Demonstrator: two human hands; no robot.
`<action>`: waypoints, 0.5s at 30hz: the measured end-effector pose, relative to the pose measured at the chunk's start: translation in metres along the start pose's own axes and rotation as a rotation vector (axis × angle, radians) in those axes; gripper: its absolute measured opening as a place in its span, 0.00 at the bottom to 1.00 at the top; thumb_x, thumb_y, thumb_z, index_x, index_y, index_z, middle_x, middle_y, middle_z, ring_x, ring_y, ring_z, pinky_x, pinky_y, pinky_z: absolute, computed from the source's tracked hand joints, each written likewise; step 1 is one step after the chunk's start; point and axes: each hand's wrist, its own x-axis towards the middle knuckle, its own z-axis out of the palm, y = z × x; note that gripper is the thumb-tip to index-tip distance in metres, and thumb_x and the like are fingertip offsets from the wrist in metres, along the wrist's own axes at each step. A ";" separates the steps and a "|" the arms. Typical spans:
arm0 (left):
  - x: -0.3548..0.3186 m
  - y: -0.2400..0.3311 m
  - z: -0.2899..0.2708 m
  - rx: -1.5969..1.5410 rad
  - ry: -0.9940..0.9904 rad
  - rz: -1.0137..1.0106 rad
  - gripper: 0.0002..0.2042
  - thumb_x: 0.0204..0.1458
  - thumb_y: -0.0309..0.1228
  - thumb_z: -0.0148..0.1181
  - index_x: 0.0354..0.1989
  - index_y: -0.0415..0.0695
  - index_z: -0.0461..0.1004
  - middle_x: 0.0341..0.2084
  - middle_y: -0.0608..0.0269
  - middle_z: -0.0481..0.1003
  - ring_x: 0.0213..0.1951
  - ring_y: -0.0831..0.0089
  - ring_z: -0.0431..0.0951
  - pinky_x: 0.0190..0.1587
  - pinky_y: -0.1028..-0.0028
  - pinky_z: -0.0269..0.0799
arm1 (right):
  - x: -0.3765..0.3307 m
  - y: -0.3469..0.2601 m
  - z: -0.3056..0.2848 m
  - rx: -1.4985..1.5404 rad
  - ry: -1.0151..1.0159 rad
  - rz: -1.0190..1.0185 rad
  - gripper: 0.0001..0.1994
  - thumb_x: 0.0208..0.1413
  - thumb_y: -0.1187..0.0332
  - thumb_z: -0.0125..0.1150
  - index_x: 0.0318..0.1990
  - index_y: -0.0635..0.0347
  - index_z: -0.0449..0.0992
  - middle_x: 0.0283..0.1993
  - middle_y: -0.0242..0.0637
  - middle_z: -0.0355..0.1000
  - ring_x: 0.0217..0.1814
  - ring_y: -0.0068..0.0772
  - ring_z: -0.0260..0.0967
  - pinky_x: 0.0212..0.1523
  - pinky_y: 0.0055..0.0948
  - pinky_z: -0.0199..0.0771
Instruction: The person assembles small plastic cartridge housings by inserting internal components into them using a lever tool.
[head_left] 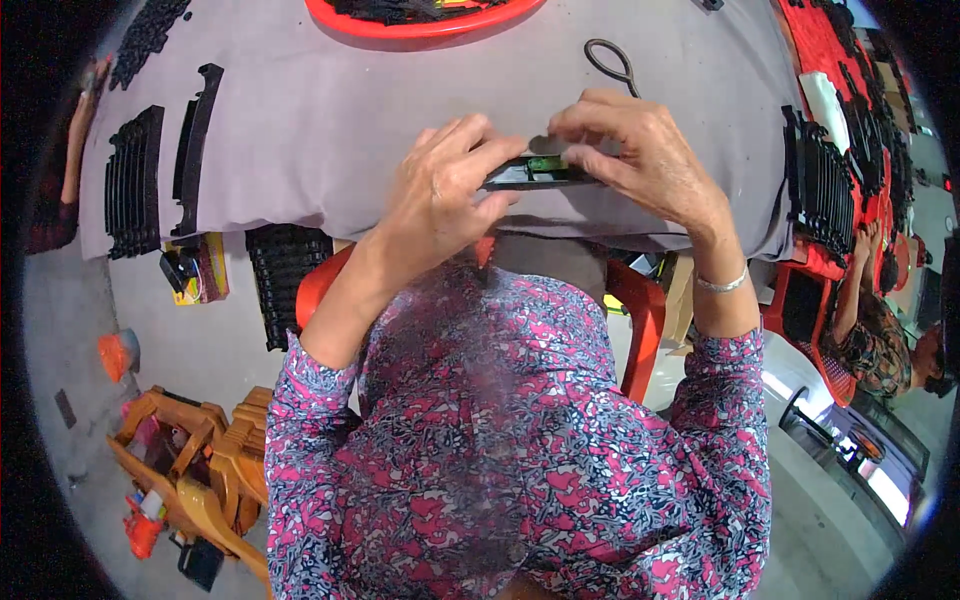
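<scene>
Both of my hands hold one thin black strip-shaped part (530, 174) with a small green piece on it, just above the near edge of the grey cloth-covered table (330, 110). My left hand (440, 190) grips its left end between thumb and fingers. My right hand (640, 150) pinches its right end from above. A silver bracelet sits on my right wrist.
Stacks of black curved parts lie at the table's left (135, 180) and right (820, 185). A red tray (420, 25) stands at the far edge, a dark loop (612, 62) near it. I sit on a red chair (640, 320). A wooden frame (200, 460) stands on the floor at left. Another person (880, 330) sits right.
</scene>
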 end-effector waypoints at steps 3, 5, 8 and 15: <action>0.000 -0.001 -0.005 0.016 -0.029 -0.013 0.20 0.37 0.26 0.70 0.43 0.42 0.77 0.32 0.60 0.70 0.36 0.59 0.74 0.39 0.63 0.66 | -0.005 -0.007 -0.004 0.016 0.059 0.000 0.08 0.52 0.72 0.62 0.39 0.62 0.77 0.34 0.42 0.73 0.35 0.42 0.73 0.38 0.37 0.74; 0.002 -0.001 -0.008 -0.164 -0.033 -0.069 0.21 0.38 0.25 0.70 0.45 0.41 0.77 0.32 0.58 0.71 0.36 0.57 0.74 0.40 0.63 0.68 | -0.010 0.001 -0.003 0.005 0.084 0.020 0.09 0.51 0.72 0.63 0.40 0.62 0.77 0.34 0.41 0.73 0.35 0.42 0.73 0.38 0.37 0.73; 0.007 0.000 -0.012 -0.167 -0.082 -0.127 0.20 0.41 0.27 0.69 0.46 0.38 0.76 0.33 0.55 0.72 0.36 0.55 0.75 0.40 0.62 0.70 | -0.019 0.011 0.002 -0.061 0.116 0.011 0.11 0.48 0.70 0.66 0.40 0.61 0.78 0.34 0.39 0.73 0.37 0.42 0.71 0.39 0.37 0.73; 0.022 -0.007 -0.010 -0.208 -0.163 -0.198 0.16 0.50 0.32 0.62 0.45 0.36 0.76 0.33 0.52 0.73 0.36 0.54 0.76 0.40 0.61 0.70 | -0.025 0.006 0.027 -0.341 0.115 -0.056 0.19 0.40 0.64 0.73 0.42 0.58 0.78 0.40 0.37 0.71 0.46 0.41 0.67 0.46 0.38 0.68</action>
